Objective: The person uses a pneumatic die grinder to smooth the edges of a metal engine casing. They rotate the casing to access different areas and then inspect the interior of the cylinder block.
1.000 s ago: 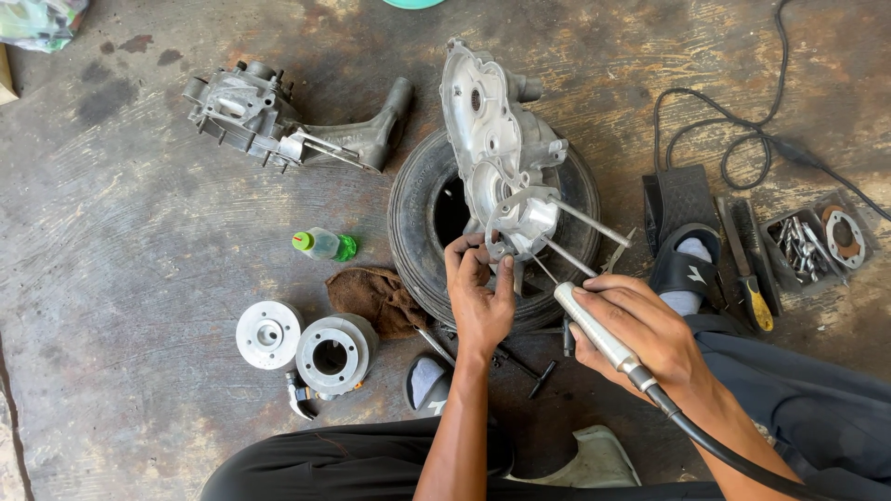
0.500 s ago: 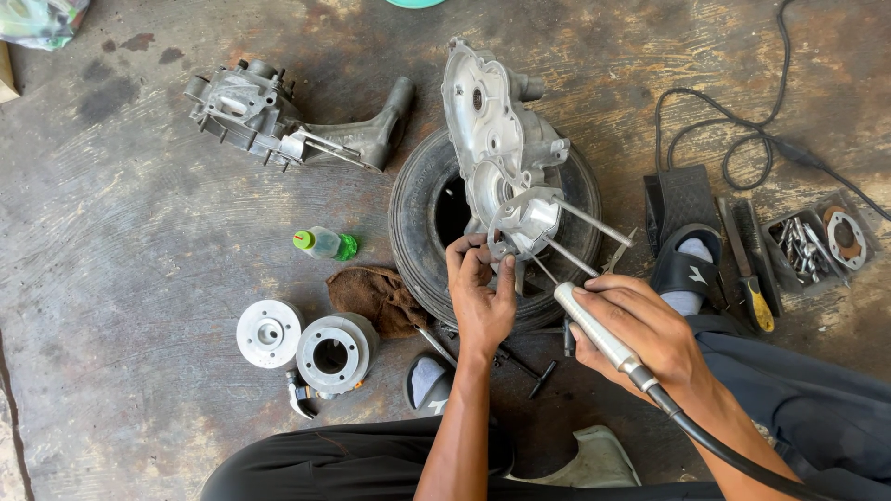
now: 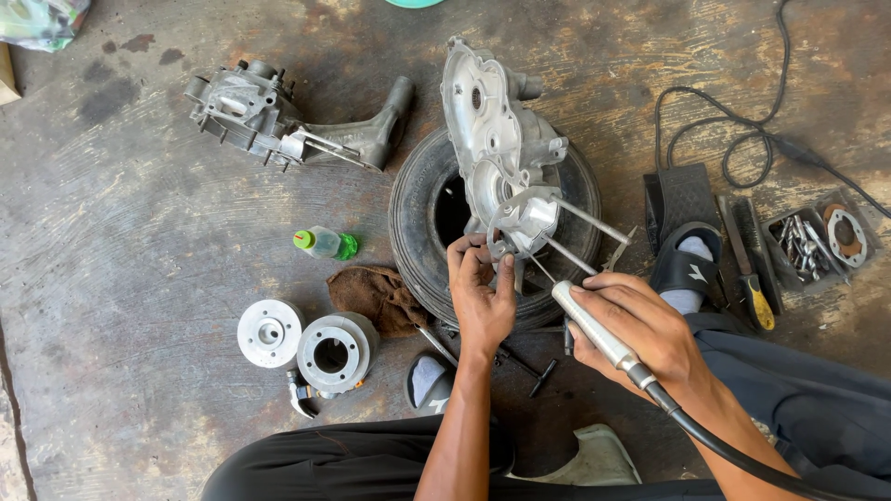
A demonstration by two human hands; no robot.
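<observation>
Second crankcase half (image 3: 278,125): lies on the concrete floor (image 3: 121,241) at the upper left, well apart from both hands.
Small bottle (image 3: 325,243): green-capped, on its side near the brown rag (image 3: 376,297); the cylinder (image 3: 332,351) and round cover (image 3: 269,332) sit below it.
Tyre (image 3: 418,241): carries the engine crankcase (image 3: 492,139), which leans tilted across the rim.
Left hand (image 3: 481,295): fingers curled at the lower mouth of the crankcase, touching the casting beside the long studs (image 3: 580,237); it steadies rather than encloses.
Right hand (image 3: 640,329): closed firmly around the flexible-shaft grinder handpiece (image 3: 594,325), tip pointed into the opening just beside the left fingers.
Foot pedal (image 3: 685,197): near the sandalled foot (image 3: 687,269); a tray of bits (image 3: 807,243) lies further right.
Risk: the tip could skid off the edge and catch the left fingertips, because they rest so close; the casting could rock on the tyre, since only one hand braces it.
Change: almost none; against the earlier frame hands, handpiece and crankcase hold the same places.
</observation>
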